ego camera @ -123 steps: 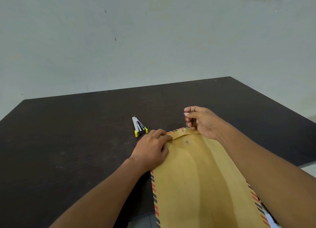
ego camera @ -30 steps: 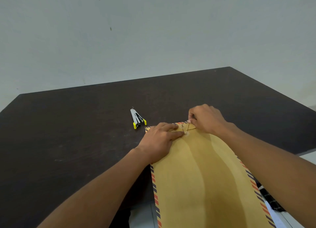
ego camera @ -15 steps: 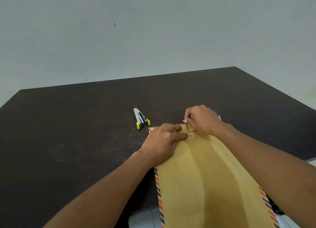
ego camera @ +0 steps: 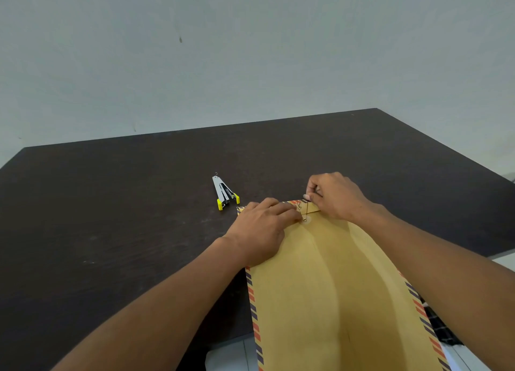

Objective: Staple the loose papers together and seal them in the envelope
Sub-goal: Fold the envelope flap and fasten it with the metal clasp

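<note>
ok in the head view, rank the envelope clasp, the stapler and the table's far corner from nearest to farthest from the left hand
1. clasp: on the envelope, at the left hand fingertips; the right hand pinches its string.
2. stapler: on the table, just beyond and left of that hand.
3. far corner: back right, by the wall.

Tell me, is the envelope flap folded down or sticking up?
Folded down. The flap lies flat on the envelope, the left hand presses beside it, and the right hand pinches its string.
</note>
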A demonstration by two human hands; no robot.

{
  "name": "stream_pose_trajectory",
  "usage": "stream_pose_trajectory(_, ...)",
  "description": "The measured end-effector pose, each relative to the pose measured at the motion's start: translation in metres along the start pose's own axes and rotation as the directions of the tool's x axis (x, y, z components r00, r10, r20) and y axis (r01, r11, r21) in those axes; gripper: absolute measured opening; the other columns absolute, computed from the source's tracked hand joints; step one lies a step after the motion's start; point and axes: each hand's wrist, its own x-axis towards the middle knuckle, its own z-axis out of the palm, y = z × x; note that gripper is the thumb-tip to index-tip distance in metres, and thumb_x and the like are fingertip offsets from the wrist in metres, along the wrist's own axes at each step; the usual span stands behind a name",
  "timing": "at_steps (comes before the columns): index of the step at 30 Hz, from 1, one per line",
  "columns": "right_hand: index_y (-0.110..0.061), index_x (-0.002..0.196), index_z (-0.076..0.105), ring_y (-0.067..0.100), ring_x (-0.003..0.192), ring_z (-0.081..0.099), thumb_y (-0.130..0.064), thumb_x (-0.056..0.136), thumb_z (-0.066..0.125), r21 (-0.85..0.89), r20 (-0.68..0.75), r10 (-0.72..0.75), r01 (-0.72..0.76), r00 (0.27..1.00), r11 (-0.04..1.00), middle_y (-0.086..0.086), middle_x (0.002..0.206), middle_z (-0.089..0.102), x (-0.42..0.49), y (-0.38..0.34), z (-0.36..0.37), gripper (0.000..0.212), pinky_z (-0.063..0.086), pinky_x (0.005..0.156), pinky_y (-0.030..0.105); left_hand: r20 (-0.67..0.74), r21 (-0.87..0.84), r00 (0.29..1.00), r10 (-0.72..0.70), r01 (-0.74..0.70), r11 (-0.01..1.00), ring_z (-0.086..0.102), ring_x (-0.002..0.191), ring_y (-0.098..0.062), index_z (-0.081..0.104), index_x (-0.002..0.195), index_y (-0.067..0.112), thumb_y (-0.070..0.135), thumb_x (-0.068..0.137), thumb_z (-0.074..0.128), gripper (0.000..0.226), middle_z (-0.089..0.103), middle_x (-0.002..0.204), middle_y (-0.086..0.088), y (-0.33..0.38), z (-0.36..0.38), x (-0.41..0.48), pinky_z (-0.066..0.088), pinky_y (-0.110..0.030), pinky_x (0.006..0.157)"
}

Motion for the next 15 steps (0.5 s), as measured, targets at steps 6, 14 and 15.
stream_pose_trajectory(6,-0.025,0.087,0.068,0.025,0.088,0.067,-0.034,0.093,0.066,0.021,-0.009,-0.013,0.013,1.000,1.000,-0.006,0.086,0.069,0.003,-0.010,0.005,0.011,0.051,0.071,0.035,-0.041,-0.059,0.999,-0.018,0.015,0.998,0.038,0.131,-0.014,0.051,0.138,0.035,0.015,0.088,0.044,0.054,0.048,0.146,0.016,-0.001,0.005,-0.001,0.033,-0.032,0.095)
stream_pose_trajectory(14,-0.026,0.084,0.067,0.026,0.088,0.068,-0.039,0.091,0.068,0.045,0.062,-0.030,0.028,0.998,0.999,-0.004,0.088,0.071,0.010,-0.027,0.005,0.015,0.055,0.076,0.041,-0.209,-0.309,0.953,-0.221,0.150,0.939,0.063,0.095,-0.020,0.055,0.118,0.018,0.017,0.085,0.055,0.033,0.054,0.120,0.004,-0.001,0.007,-0.011,0.053,-0.040,0.079)
stream_pose_trajectory(15,-0.027,0.085,0.068,0.026,0.087,0.068,-0.040,0.091,0.068,0.047,0.068,-0.033,0.030,0.997,0.998,-0.004,0.089,0.071,0.009,-0.028,0.005,0.014,0.056,0.076,0.042,-0.212,-0.318,0.950,-0.231,0.157,0.935,0.063,0.092,-0.020,0.052,0.116,0.018,0.019,0.085,0.057,0.032,0.049,0.119,0.004,-0.001,0.006,-0.011,0.053,-0.041,0.078)
